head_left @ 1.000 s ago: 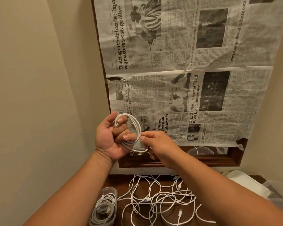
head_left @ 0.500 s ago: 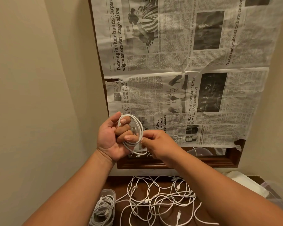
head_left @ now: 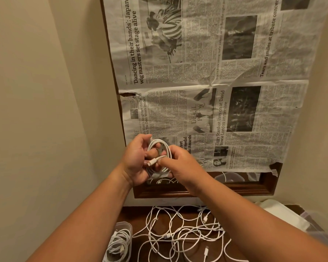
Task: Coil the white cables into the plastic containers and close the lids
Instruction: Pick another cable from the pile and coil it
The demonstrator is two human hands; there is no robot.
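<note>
A white cable coil (head_left: pixel 159 146) is held up in front of the newspaper. My left hand (head_left: pixel 135 161) grips the coil with its fingers through the loops. My right hand (head_left: pixel 180 163) pinches the cable's free end, whose plug points left across the coil. On the dark wooden table lies a tangle of loose white cables (head_left: pixel 184 233). An open clear plastic container (head_left: pixel 121 241) at the lower left holds coiled cable.
A newspaper sheet (head_left: pixel 206 82) covers a wood-framed mirror (head_left: pixel 206 191) on the wall ahead. White lids or containers (head_left: pixel 284 214) lie at the table's right edge. Beige walls close in on the left and right.
My right hand has brought the cable's plug end across the front of the coil. Both hands have stayed raised at about the same place.
</note>
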